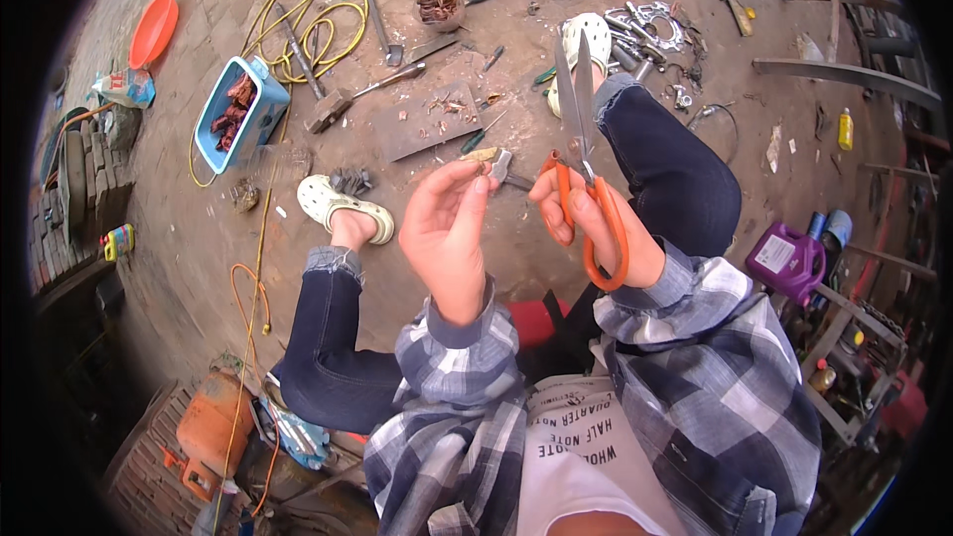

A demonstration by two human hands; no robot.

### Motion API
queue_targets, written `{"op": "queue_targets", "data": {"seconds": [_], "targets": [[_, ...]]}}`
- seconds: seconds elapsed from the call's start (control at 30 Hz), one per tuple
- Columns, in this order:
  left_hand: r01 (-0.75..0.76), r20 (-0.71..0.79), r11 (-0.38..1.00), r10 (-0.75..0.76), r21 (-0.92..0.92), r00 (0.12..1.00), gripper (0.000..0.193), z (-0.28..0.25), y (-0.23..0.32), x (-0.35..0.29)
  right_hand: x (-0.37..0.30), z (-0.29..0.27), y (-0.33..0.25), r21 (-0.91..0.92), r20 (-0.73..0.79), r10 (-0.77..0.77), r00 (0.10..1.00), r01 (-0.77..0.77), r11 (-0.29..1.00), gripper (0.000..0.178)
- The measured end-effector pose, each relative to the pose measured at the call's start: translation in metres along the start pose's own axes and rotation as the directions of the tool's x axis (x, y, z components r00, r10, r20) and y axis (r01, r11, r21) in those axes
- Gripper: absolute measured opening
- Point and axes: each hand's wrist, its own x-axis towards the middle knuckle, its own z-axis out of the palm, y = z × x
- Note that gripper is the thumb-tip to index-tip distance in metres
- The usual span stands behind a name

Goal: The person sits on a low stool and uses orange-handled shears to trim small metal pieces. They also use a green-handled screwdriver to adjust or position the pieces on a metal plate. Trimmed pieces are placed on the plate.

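My right hand (pixel 637 243) grips a pair of scissors (pixel 579 124) with orange looped handles. The two long metal blades point away from me and are slightly apart. To its left, my left hand (pixel 447 228) is raised with thumb and index finger drawn together. Anything between those fingertips is too small to make out. Just beyond the fingertips is a hammer head (pixel 501 165), seemingly lower down on the ground. Farther off lies a flat metal plate (pixel 429 125) scattered with copper-coloured scraps.
A light-blue bin (pixel 220 145) of reddish-brown scrap stands at the left, near a coiled yellow hose (pixel 349 48). A sledgehammer (pixel 331 109) lies beyond the plate. Metal parts (pixel 650 30) spread beyond my right shoe. A purple jug (pixel 784 260) and metal frames line the right side.
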Motion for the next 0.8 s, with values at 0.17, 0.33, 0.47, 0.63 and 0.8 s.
{"op": "queue_targets", "data": {"seconds": [0.17, 0.33, 0.47, 0.63, 0.8], "targets": [[0.003, 0.023, 0.999, -0.004, 0.052, 1.0, 0.017, -0.002, 0.035, -0.026, 0.001, 0.007, -0.003, -0.127, 0.054, -0.087, 0.995, 0.093, 0.988, 0.03], [-0.104, 0.073, 0.982, 0.093, 0.158, 0.993, 0.019, -0.009, 0.053, -0.045, -0.005, 0.022, -0.014, -0.07, 0.104, -0.155, 0.982, 0.163, 0.984, 0.021], [-0.123, 0.092, 0.975, 0.108, 0.184, 0.99, 0.021, -0.012, 0.061, -0.059, -0.009, 0.037, -0.018, -0.041, 0.145, -0.193, 0.97, 0.201, 0.979, 0.022], [-0.034, 0.007, 0.998, 0.033, 0.055, 0.999, 0.024, -0.009, 0.068, -0.072, -0.017, 0.043, -0.024, 0.018, 0.185, -0.167, 0.968, 0.166, 0.986, 0.02], [0.012, 0.046, 0.991, -0.006, -0.131, 0.999, 0.023, -0.013, 0.059, -0.077, -0.019, 0.042, -0.021, 0.093, 0.228, -0.154, 0.961, 0.137, 0.986, 0.017]]}}
